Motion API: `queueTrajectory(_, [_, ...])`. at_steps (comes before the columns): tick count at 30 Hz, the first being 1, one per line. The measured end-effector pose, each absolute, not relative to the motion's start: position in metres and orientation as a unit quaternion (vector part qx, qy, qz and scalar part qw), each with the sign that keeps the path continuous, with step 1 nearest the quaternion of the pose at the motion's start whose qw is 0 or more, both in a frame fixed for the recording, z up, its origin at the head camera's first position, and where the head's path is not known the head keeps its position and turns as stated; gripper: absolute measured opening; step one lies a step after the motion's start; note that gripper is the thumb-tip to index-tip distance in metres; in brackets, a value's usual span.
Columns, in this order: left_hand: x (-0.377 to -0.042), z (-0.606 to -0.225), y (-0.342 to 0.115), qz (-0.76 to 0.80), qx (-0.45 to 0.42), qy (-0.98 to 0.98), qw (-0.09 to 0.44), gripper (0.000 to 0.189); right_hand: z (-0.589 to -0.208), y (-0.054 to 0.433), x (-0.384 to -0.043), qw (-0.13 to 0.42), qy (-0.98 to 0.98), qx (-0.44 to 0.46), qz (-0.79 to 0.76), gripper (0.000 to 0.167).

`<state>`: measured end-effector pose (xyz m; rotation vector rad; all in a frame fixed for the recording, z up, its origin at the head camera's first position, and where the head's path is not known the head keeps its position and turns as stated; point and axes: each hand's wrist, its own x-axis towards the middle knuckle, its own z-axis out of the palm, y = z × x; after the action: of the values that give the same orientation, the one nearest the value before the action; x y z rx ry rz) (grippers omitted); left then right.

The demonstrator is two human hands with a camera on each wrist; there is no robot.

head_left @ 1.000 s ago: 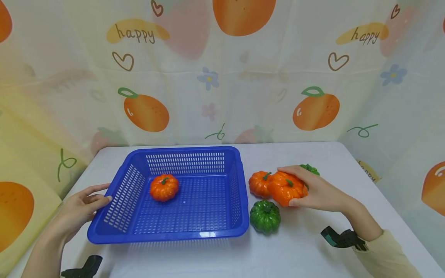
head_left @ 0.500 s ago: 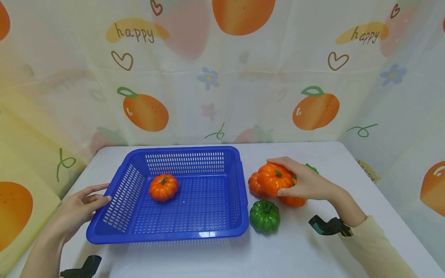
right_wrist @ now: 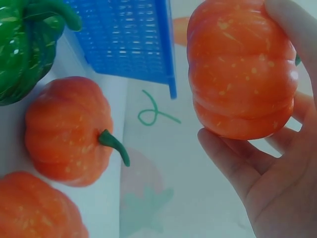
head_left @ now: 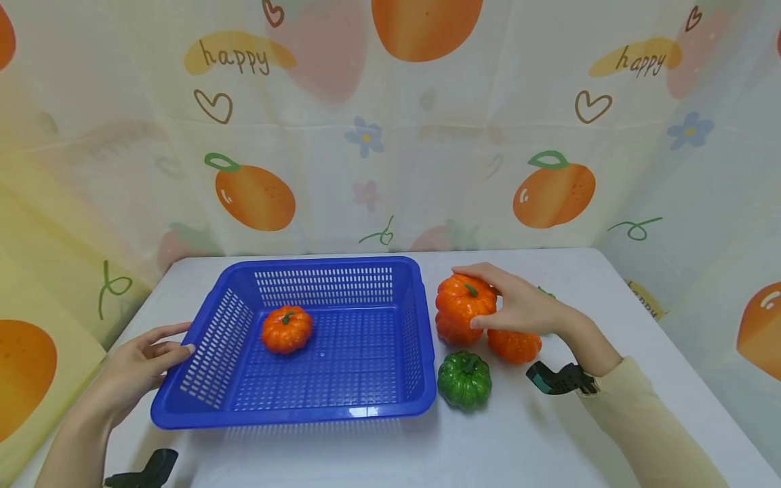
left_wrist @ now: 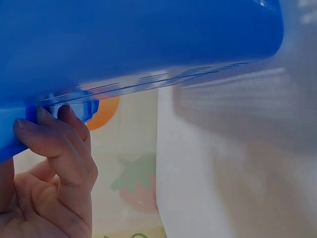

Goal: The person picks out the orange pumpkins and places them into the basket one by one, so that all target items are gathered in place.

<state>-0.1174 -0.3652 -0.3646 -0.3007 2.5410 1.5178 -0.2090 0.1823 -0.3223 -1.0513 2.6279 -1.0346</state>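
Observation:
My right hand (head_left: 521,301) grips a small orange pumpkin (head_left: 462,293) with a green stem, lifted over the table just right of the basket. In the right wrist view, fingers and thumb wrap round this ribbed pumpkin (right_wrist: 242,69). Below it, and partly covered by it, sits a second orange pumpkin (head_left: 453,332); a third (head_left: 515,347) lies to its right. At the left, my left hand (head_left: 143,362) holds the rim of a blue plastic basket (head_left: 293,415), thumb on top. Its curled fingers (left_wrist: 59,144) show under the rim. One orange pumpkin (head_left: 287,330) rests inside the basket.
A green pumpkin (head_left: 465,381) stands close by the basket's right side. Another green item (head_left: 546,293) is mostly hidden behind the right hand. The white table (head_left: 518,434) ends at a patterned cloth backdrop (head_left: 439,169).
My right hand has lifted the orange pumpkin and carried it left and up toward the basket, uncovering the pumpkin at right. The left hand and basket have stayed in place.

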Motion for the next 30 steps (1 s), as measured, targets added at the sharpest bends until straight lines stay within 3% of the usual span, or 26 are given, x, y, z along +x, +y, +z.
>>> queueTrajectory(21, [-0.117, -0.367, -0.367, 0.516, -0.095, 0.848, 0.082, 0.061, -0.312, 0.142, -0.230, 0.114, 0.853, -0.374, -0.346, 0.070])
queueTrajectory(30, [-0.118, -0.365, -0.366, 0.512, -0.090, 0.851, 0.077, 0.061, -0.307, 0.130, -0.239, 0.104, 0.854, -0.392, -0.326, 0.071])
